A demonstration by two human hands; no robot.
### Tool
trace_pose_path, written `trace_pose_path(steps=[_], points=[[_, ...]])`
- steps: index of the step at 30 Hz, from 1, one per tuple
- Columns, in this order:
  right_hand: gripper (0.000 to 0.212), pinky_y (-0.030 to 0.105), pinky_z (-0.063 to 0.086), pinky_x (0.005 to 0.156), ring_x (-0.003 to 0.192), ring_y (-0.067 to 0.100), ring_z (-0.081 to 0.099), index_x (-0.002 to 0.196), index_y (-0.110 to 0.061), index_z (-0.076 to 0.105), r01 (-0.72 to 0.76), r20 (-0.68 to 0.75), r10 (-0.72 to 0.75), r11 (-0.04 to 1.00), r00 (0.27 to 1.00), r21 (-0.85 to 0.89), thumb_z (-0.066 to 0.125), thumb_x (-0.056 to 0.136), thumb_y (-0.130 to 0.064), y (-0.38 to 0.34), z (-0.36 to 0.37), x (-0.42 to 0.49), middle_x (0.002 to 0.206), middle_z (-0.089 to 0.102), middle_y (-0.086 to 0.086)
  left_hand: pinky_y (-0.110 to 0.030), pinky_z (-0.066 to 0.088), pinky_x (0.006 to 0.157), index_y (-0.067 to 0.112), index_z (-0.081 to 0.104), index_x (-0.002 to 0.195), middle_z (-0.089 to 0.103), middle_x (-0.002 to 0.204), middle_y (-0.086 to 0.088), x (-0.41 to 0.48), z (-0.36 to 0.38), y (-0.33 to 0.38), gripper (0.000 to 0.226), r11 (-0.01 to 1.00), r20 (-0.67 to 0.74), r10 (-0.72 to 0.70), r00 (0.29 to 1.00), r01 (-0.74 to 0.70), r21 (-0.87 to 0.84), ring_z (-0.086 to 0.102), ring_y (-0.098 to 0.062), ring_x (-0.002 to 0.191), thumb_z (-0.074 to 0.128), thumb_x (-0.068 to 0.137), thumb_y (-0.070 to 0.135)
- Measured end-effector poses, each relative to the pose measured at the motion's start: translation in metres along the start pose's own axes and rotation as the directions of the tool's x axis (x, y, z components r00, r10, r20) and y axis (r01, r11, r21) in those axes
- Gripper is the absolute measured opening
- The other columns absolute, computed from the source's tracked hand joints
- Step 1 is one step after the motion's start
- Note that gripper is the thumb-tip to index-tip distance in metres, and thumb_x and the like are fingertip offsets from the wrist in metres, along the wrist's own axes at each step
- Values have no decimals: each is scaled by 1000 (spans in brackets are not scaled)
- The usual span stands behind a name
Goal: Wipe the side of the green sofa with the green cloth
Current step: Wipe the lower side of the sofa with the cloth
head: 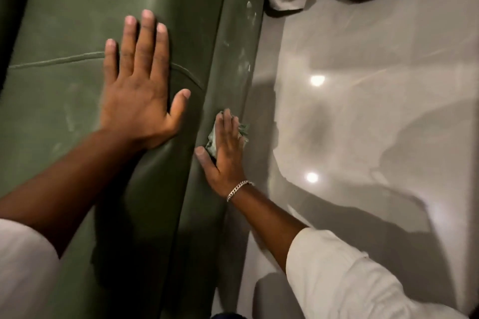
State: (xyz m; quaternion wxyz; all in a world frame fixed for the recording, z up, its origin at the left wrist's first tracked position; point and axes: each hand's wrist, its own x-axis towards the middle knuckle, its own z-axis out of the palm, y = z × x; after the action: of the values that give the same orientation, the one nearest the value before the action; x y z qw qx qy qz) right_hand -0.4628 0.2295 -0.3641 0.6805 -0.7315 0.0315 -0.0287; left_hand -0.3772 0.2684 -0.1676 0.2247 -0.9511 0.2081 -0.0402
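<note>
Item: green cloth (243,131), centre frame, bunched under my right grip (225,153), whose straight fingers pressed it to the side of the sofa (64,8). Soft, light, apt to slide on smooth upholstery; I judged flat palm pressure best. Left grip (137,85) lay flat, unclenched, upper left.

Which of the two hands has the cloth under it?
The right hand, the one with the chain bracelet, presses the green cloth against the side of the green sofa. The left hand lies flat on the sofa's top, holding nothing.
</note>
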Motion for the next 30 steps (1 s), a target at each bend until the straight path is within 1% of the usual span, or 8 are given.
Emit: trace_pose_path(steps=[3,7,11,15,18,22,26,30], points=[[82,62,4,117,149,25,-17,153,-14,0,47,-15,-47,999,999,6,31,92,-60,-2,2,0,163,-9,7,-54,1,124,8,-1,157,-4,167,-16,1,0,2,87,1000,-21,17,1000,-17,21,-5,-33,154,31,91,55],[79,60,2,118,149,25,-18,153,-14,-3,103,-31,-104,994,994,-26,30,93,-55,-2,8,-1,163,-12,7,-52,-1,124,9,-1,157,-5,167,-14,-1,1,3,85,1000,-10,9,1000,-9,-3,-7,-31,155,30,92,54],[77,55,7,120,150,21,-12,153,-14,0,19,-144,-17,1000,989,15,18,94,-60,10,5,23,164,-6,10,-51,-1,125,10,0,157,-5,168,-13,-1,5,1,85,1000,-33,19,999,-19,6,-7,-30,155,30,92,54],[74,53,5,121,151,23,-8,153,-10,4,108,-144,-97,992,985,67,29,95,-49,-6,14,6,164,-4,11,-52,0,125,11,-1,157,-7,168,-12,1,5,0,85,1000,-33,16,999,-15,22,-10,-28,155,29,91,56],[72,48,9,121,151,24,-2,152,-7,8,159,-191,-152,987,970,23,26,97,-49,-3,4,36,163,-1,13,-51,-1,125,11,-2,157,-8,168,-11,0,7,-2,86,999,-25,20,1000,-19,37,-11,-27,155,28,91,57],[70,50,14,120,151,24,0,152,-7,8,73,-241,-54,995,969,71,31,97,-42,-10,4,29,163,2,14,-52,1,125,9,-1,157,-6,168,-13,1,3,5,85,998,-30,11,1000,-9,57,-9,-28,155,30,92,54],[68,51,11,120,151,25,0,152,-8,12,101,-212,-95,995,973,17,15,97,-48,-29,10,16,163,5,14,-53,3,125,6,2,157,-3,167,-16,-2,4,7,86,997,-5,2,1000,-2,76,-7,-30,155,30,91,54],[72,47,7,121,151,23,-6,153,-9,4,1,-159,4,999,987,32,22,96,-48,-12,-9,44,163,-5,11,-53,4,124,6,2,157,-3,167,-16,0,3,7,86,996,0,-1,1000,1,89,-7,-31,155,29,91,54]])
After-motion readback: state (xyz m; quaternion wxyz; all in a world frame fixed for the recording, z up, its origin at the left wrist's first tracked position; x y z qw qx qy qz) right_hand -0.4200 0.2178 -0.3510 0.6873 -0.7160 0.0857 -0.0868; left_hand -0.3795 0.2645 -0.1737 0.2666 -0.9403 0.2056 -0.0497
